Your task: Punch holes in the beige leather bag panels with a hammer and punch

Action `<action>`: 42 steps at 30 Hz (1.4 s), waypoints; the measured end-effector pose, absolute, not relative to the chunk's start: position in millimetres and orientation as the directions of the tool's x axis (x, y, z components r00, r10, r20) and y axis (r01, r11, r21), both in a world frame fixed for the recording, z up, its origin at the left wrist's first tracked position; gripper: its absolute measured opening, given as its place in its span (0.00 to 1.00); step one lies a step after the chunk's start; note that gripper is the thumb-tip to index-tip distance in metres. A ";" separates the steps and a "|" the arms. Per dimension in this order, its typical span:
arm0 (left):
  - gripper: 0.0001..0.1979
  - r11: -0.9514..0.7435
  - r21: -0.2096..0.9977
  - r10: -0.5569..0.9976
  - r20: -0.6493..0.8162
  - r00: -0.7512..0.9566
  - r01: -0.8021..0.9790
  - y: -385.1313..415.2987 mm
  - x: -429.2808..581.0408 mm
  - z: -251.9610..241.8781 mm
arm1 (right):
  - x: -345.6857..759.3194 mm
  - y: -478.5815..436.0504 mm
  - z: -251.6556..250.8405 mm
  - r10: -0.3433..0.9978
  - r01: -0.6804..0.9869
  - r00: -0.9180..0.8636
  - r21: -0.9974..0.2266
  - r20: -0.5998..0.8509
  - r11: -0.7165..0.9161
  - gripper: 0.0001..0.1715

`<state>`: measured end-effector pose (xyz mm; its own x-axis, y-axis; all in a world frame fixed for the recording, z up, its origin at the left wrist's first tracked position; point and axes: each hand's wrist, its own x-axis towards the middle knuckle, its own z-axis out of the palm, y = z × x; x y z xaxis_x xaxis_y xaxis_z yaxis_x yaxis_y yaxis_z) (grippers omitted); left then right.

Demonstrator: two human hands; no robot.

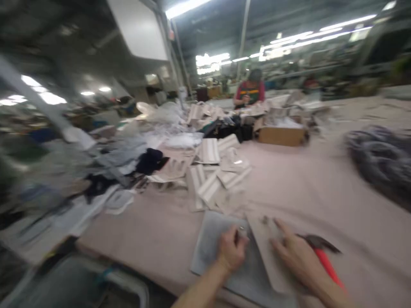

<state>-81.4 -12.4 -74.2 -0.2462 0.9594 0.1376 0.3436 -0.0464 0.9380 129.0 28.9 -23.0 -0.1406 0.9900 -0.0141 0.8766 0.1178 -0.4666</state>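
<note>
Handwork on a grey board (207, 244).
Left hand (233, 249) is pinching a blurred metallic piece (242, 231); right hand (297, 256), loosely spread, is resting on a beige panel (262, 246) beside a red-handled hammer (328, 263).

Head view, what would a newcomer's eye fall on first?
Probably the red-handled tool beside the right hand, bright against the pale table. Next, perhaps, the pile of striped pieces beyond the grey board, and the dark bundle at the right edge.

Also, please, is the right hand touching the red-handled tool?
Cannot tell: in the blurred head view, the right hand covers part of the red-handled tool, hiding any contact or gap.
</note>
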 end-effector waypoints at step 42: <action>0.14 -0.023 1.000 0.996 0.024 0.091 -0.019 10.6 9.1 -83.2 | 118.3 -103.1 -60.2 0.977 0.835 -0.030 -0.543 -0.210 -0.091 0.12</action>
